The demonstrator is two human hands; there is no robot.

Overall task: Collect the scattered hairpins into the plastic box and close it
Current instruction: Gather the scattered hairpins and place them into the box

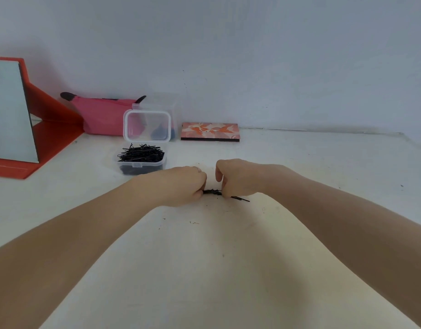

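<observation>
I see a white table (299,167) running to a pale wall. At the far left stands a mirror (10,112) in a red folding frame. Right of it, against the wall, lies a pink pouch (100,115), and further right a flat patterned case (210,132) in orange and pink.

Both forearms reach in from the near edge and meet at the middle of the table. My left hand (181,184) is curled, its fingers gripping one end of a small bundle of hairpins (213,192). My right hand (238,179) is just beside it, fingers bent down and pinching the same bundle from the right. The bundle lies low on the table between the two hands; a few pin ends stick out to the right under the right hand.

The box (140,166) sits on the table left of and beyond the hands, well apart from them. It is clear plastic, heaped with black pins, and its hinged lid (147,125) stands open, tilted up toward the wall.
</observation>
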